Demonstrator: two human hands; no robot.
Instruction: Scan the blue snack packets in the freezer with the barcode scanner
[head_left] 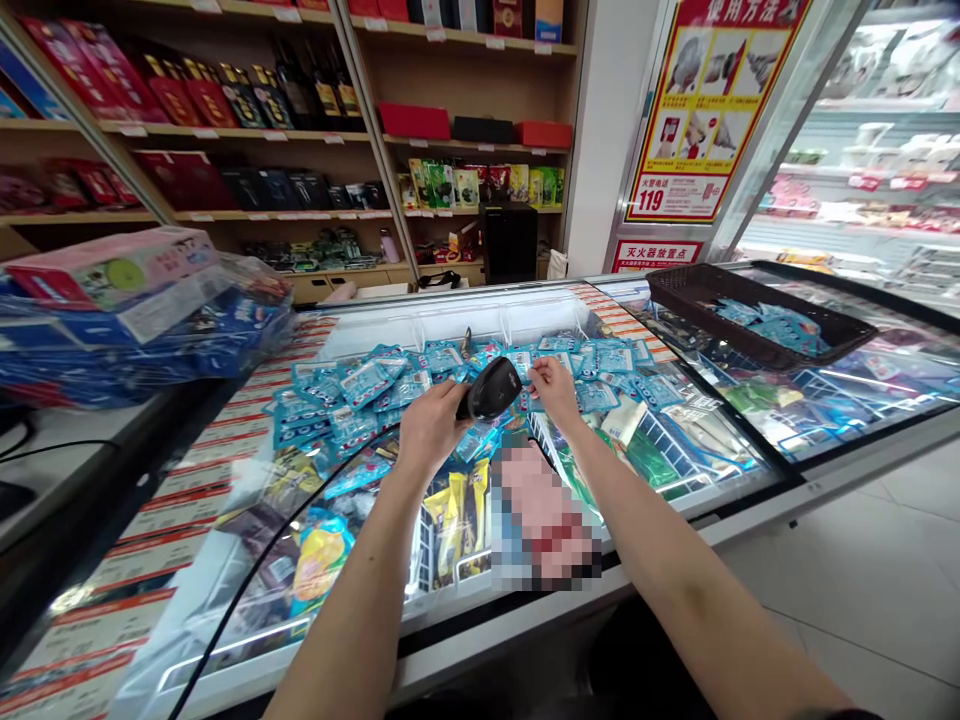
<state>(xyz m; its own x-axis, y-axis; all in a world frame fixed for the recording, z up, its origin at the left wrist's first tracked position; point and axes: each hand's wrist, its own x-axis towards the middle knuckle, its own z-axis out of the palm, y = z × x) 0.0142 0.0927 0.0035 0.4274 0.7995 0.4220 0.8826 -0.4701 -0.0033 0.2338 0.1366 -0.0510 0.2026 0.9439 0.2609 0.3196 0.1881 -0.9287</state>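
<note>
My left hand [431, 425] is wrapped round the handle of a black corded barcode scanner [495, 388], its head tilted toward the right. Just to the right of the scanner head, my right hand [553, 387] pinches the edge of a small blue packet [523, 398], partly hidden by the scanner. Many more flat blue packets [367, 382] lie spread in overlapping heaps on the glass top of a chest freezer [450, 318], around and beyond both hands. The scanner's black cord [289, 525] runs down to the lower left over the glass.
A dark brown plastic basket [832, 350] with blue packets stands on the freezer at right. Plastic-wrapped boxes [142, 320] are stacked at left. Frozen goods in wire baskets [660, 450] show through the glass. Behind are stocked shelves [300, 130] and a red fire-extinguisher poster [709, 110].
</note>
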